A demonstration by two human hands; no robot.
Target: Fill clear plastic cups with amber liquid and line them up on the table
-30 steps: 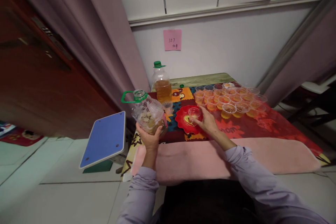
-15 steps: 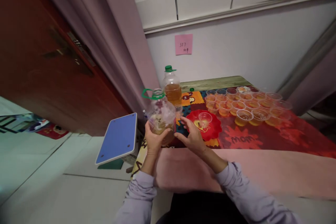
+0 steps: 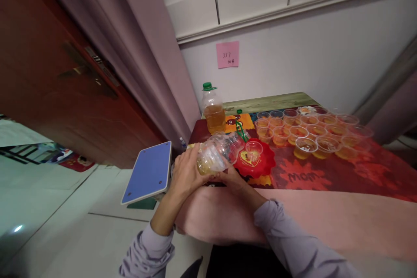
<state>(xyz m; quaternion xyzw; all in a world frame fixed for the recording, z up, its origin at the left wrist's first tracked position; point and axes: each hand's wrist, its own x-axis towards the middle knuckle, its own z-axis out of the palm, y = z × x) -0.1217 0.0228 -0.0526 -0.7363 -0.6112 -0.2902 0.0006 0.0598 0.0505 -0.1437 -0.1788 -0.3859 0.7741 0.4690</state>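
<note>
A clear plastic jug [image 3: 213, 156] with a green handle ring lies tilted to the right, its mouth over the far left edge of a red scalloped plate [image 3: 269, 163]. My left hand [image 3: 187, 171] grips the jug's base end. Under its near side, my right hand [image 3: 232, 178] supports the body with fingers partly hidden. A little yellowish liquid shows low in the jug. On the plate stands a clear plastic cup [image 3: 254, 150]; whether liquid runs into it I cannot make out.
Behind stands a second jug [image 3: 215, 117], capped in green and partly filled with amber liquid. Several cups of amber drink [image 3: 305, 147] are grouped at the right of the table. A loose green cap [image 3: 239, 111] lies at the back. Left of the table is a blue board [image 3: 148, 171].
The jug has gone from upright to tilted, its mouth swinging right toward the cup. My left hand has shifted to its base end and my right hand has moved against its underside.
</note>
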